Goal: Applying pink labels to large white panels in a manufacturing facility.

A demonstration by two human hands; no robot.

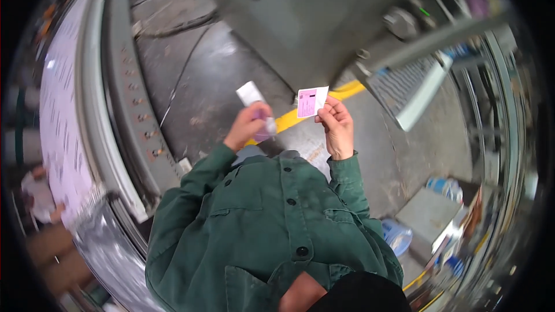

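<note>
In front of my chest, my right hand (339, 128) pinches a small pink and white printed label (308, 104) at its right edge, between thumb and fingers. The label is held up flat, with its printed side showing. My left hand (247, 125), a short way to the left, is closed on a pink and white piece of paper. A blank white end (249, 93) of that paper sticks out beyond the fingers, and a pinkish part (265, 132) shows below them. Motion blurs this hand, so whether the paper is rolled or folded is unclear.
Ahead stands a grey machine cabinet (277, 17), with a keyboard (404, 88) on a shelf at right. A yellow line (293, 119) crosses the floor. At left run a bolted steel beam (136, 98) and a pinkish sheet (60, 121), with another person (41, 196) beyond. Lower right holds a grey box (428, 214).
</note>
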